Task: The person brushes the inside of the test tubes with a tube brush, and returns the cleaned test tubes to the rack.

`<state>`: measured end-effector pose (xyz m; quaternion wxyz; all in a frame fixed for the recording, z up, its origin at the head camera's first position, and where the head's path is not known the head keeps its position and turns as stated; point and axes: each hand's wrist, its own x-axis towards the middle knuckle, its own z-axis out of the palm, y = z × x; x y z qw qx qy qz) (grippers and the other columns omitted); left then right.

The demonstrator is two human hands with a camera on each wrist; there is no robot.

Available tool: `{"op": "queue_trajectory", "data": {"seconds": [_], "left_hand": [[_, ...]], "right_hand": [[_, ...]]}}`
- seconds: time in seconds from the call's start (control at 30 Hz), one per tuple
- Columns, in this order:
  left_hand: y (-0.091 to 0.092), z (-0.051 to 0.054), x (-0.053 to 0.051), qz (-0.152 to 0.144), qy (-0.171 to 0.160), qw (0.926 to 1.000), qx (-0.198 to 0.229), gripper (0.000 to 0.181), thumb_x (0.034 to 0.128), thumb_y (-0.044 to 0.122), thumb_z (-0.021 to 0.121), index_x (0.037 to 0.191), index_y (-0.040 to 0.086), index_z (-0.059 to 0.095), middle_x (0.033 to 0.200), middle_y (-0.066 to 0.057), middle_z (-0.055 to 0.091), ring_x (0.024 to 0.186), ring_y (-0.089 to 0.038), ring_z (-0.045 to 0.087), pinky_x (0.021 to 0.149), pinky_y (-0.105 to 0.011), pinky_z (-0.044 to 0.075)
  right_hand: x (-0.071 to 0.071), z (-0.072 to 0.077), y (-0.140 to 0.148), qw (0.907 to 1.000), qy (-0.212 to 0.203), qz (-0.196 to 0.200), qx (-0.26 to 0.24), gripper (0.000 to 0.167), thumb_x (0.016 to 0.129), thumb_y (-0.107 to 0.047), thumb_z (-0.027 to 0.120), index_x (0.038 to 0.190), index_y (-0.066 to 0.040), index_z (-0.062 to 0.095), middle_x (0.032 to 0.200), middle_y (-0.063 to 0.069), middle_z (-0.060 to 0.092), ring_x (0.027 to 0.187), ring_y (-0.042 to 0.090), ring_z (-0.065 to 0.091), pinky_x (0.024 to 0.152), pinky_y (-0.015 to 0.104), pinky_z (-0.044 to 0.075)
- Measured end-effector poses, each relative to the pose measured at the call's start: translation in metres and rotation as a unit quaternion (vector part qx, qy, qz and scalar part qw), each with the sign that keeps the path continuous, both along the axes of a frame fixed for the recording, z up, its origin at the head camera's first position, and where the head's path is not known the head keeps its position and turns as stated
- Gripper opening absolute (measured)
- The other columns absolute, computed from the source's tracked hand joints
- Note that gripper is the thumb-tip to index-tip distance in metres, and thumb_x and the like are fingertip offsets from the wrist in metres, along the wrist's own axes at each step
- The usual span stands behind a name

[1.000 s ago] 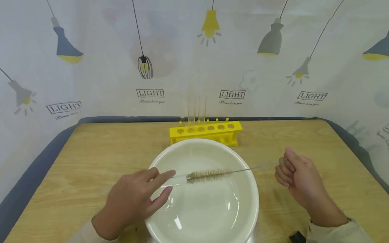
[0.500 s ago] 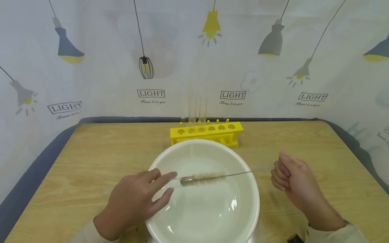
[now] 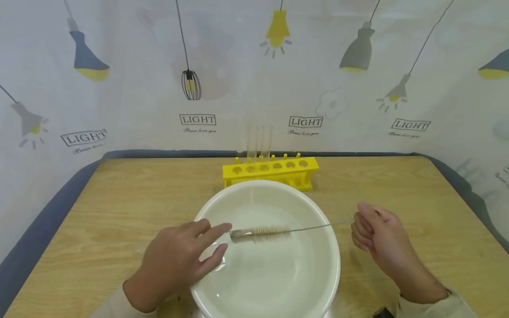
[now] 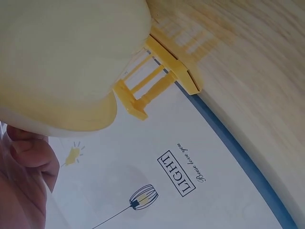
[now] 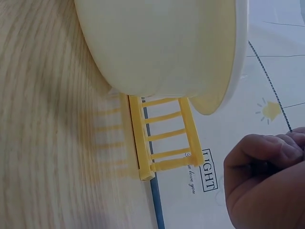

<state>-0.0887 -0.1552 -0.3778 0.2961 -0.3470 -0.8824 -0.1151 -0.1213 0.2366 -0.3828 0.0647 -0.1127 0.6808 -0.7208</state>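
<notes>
Over a white basin (image 3: pixel 270 282), my left hand (image 3: pixel 172 258) holds a clear glass test tube (image 3: pixel 238 234) lying nearly level. Most of that tube is hidden by the hand, with its mouth facing right. A bristled test tube brush (image 3: pixel 278 229) has its tip inside the tube, while the bristles nearer the wire are outside. To the right of the basin, my right hand (image 3: pixel 383 240) grips the far end of the brush's thin wire handle, fingers curled. In the right wrist view, that curled hand (image 5: pixel 267 176) shows beside the twisted wire (image 5: pixel 269 81).
Behind the basin stands a yellow test tube rack (image 3: pixel 278 170) with two clear test tubes (image 3: pixel 265 141) upright at its left part. A small black object (image 3: pixel 383 312) lies by the right sleeve. A patterned cloth (image 3: pixel 238 66) hangs behind the wooden table (image 3: pixel 139 190).
My right hand has moved left and slightly down, sliding the brush further into the test tube. The left hand stays almost in place.
</notes>
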Motion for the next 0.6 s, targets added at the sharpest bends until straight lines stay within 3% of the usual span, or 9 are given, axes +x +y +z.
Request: {"op": "queue_trajectory", "data": {"seconds": [0.23,0.6], "left_hand": [[0.0008,-0.0026,0.0006,-0.001,-0.002,1.0000,-0.002,0.049,0.1052,0.047,0.033,0.112,0.022,0.074,0.071,0.005,0.056,0.051,-0.006,0.041,0.043,-0.016,0.030],[0.0007,-0.0016,-0.0004,0.005,0.013,0.9999,-0.003,0.046,0.1043,0.045,0.034,0.108,0.022,0.074,0.070,0.006,0.054,0.050,-0.007,0.041,0.042,-0.018,0.029]], "right_hand": [[0.0026,-0.0015,-0.0032,0.9998,0.005,-0.002,0.017,0.045,0.110,-0.026,0.036,0.069,-0.010,0.024,0.060,0.008,0.018,0.047,0.026,0.019,0.043,0.036,0.021],[0.0038,-0.0019,-0.0062,0.9984,0.038,0.038,0.018,0.043,0.111,-0.023,0.031,0.072,-0.006,0.026,0.061,0.009,0.022,0.048,0.027,0.021,0.043,0.037,0.024]]}}
